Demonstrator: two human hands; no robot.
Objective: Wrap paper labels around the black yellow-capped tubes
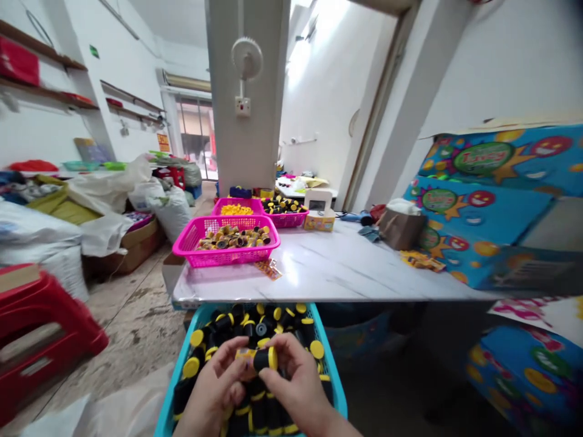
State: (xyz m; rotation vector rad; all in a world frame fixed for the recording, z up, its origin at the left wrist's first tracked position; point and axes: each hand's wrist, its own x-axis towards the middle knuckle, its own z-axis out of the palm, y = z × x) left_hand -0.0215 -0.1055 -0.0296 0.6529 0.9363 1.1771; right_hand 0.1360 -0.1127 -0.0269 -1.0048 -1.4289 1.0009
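Black cylinder [262, 360], yellow-capped: one, above blue basket [331, 365] of similar pieces. Right hand [295, 371]: grip closed on capped end. Left hand [224, 375]: grip pinching printed yellow piece [245, 354] at opposite end. Step, seemingly: two-handed adjusting. Next move likely calls for steady cylinder, light fingertip pressure.

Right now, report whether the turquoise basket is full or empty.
Full across the visible top: black-and-yellow pieces crowd the turquoise basket side to side; depth is hidden.
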